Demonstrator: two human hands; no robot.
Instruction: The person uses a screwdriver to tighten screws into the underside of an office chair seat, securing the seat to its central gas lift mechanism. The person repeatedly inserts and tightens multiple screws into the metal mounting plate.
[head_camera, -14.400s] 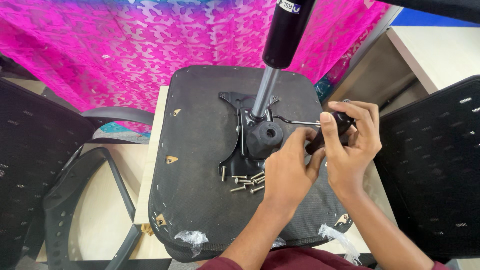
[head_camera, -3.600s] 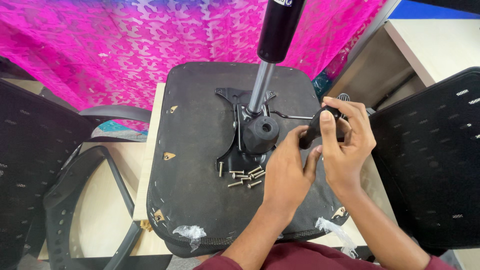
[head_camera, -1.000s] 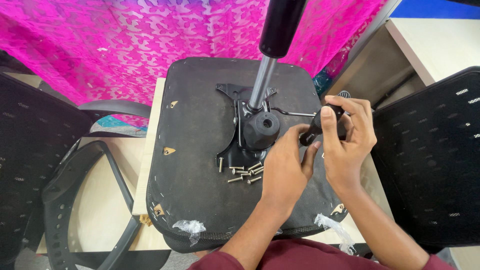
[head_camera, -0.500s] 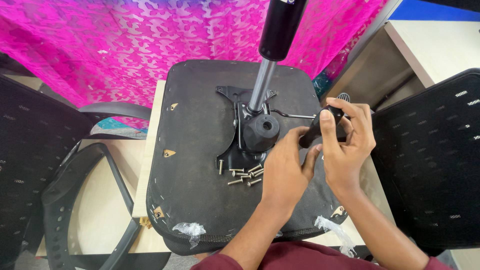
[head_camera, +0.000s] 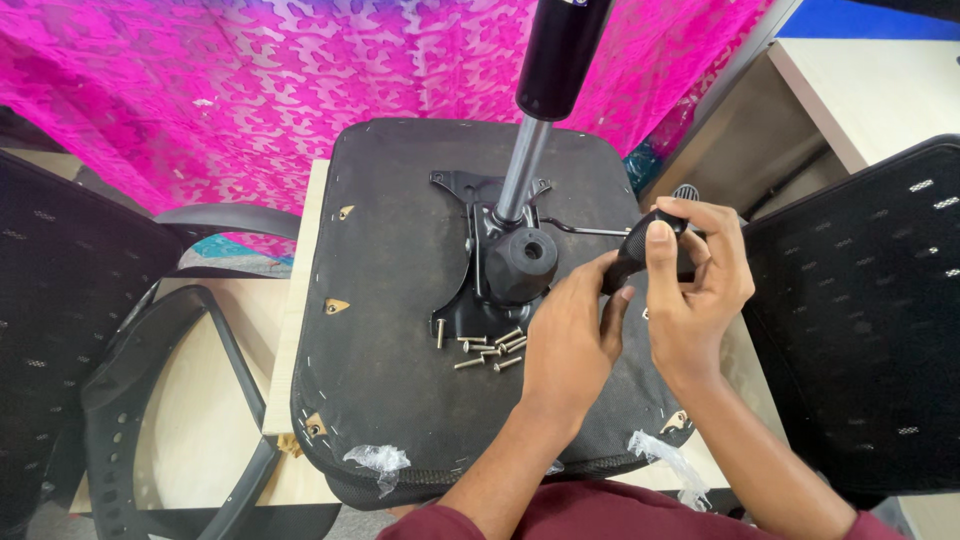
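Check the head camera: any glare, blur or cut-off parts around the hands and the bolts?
Head view: even light, soft shadows, no strong glare. Both hands, left and right, look sharp on the black handle. The bolts are crisp. The gas cylinder is cut off by the top edge.

A bright pink patterned cloth (head_camera: 250, 90) hangs before me, behind a pale wooden table (head_camera: 215, 420). Black mesh chair backs (head_camera: 860, 330) flank my view on both sides, a light wooden desk (head_camera: 850, 90) at upper right.
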